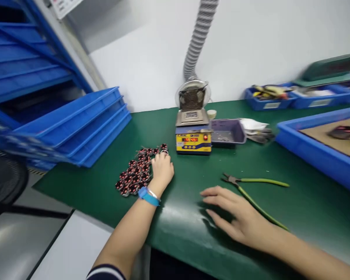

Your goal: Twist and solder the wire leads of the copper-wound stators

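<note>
My left hand (162, 171), with a blue wristband, rests curled at the right edge of a cluster of several small red and black wound coils (135, 174) on the green table mat (192, 217). Whether its fingers pinch a coil at the cluster's top is hidden. My right hand (231, 216) lies flat on the mat, fingers spread and pointing left, holding nothing. Green-handled cutting pliers (252, 190) lie open just beyond it, with one handle passing close by my wrist.
A yellow solder pot with a red display (193, 140) stands at mid-table under a fan and grey exhaust hose (198, 39). A purple tray (228, 132) sits beside it. Stacked blue trays (84, 124) are left, blue bins (315, 151) right.
</note>
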Demonstrator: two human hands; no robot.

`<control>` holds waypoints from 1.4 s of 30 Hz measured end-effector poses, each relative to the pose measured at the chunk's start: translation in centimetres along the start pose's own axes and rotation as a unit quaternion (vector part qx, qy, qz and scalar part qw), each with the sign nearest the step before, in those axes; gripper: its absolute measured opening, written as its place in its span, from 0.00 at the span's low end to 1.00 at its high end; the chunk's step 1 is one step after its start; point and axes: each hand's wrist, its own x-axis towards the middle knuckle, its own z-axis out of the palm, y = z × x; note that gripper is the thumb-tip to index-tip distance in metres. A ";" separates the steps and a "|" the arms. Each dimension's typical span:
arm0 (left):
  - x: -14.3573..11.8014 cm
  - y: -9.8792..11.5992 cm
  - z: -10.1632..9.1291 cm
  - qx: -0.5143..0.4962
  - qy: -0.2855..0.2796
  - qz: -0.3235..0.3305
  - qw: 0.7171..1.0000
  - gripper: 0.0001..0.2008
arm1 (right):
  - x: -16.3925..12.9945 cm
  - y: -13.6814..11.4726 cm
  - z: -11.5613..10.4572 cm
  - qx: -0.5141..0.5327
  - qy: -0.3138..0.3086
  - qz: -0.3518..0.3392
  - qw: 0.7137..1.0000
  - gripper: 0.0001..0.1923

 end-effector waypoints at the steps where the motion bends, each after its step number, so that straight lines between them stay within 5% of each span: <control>1: 0.1 -0.1 0.1 -0.003 -0.008 -0.003 1.000 0.09 | -0.1 -0.6 1.1 0.020 -0.015 -0.005 1.000 0.10; 6: 0.8 -0.5 0.4 -0.030 0.009 -0.037 0.999 0.19 | -0.2 0.0 3.7 0.079 -0.040 0.034 0.995 0.07; 10: 2.0 -0.7 0.5 -0.032 0.030 -0.046 0.998 0.15 | -0.5 0.9 3.7 0.072 -0.049 0.066 0.994 0.06; 14: 0.9 -0.4 0.3 -0.118 0.017 0.044 0.992 0.09 | -0.9 1.7 3.3 0.073 -0.012 0.095 0.993 0.06; 16: -0.9 0.3 -0.1 -0.200 -0.022 0.138 0.970 0.07 | -1.2 2.5 3.2 0.052 0.012 0.119 0.991 0.06; 19: -3.6 1.4 -0.9 -0.335 -0.111 0.253 0.901 0.06 | -1.6 3.6 3.2 0.023 0.015 0.154 0.988 0.18; 23: -5.0 2.1 -2.2 -0.426 -0.174 0.301 0.835 0.07 | -1.6 4.0 3.4 0.034 -0.012 0.176 0.984 0.26; 28: -4.6 1.6 -3.1 -0.372 -0.154 0.256 0.879 0.24 | -1.0 3.2 3.4 0.027 -0.035 0.180 0.983 0.13; 31: -4.5 1.5 -2.8 -0.313 -0.197 0.221 0.902 0.24 | -0.8 3.0 3.6 -0.001 -0.026 0.176 0.984 0.14; 33: -4.5 1.5 -2.5 -0.317 -0.252 0.211 0.890 0.18 | -0.6 2.9 3.7 -0.001 -0.024 0.173 0.985 0.15; 37: -3.7 1.1 -2.3 -0.409 -0.345 0.218 0.816 0.17 | -0.2 2.7 3.8 0.020 -0.042 0.164 0.985 0.09; 39: -2.9 0.4 -2.5 -0.470 -0.302 0.163 0.813 0.18 | -0.3 2.5 3.7 0.017 -0.048 0.162 0.985 0.08; 42: -2.0 -0.5 -3.1 -0.556 -0.136 0.012 0.820 0.19 | -0.7 2.3 3.7 -0.007 -0.040 0.178 0.983 0.08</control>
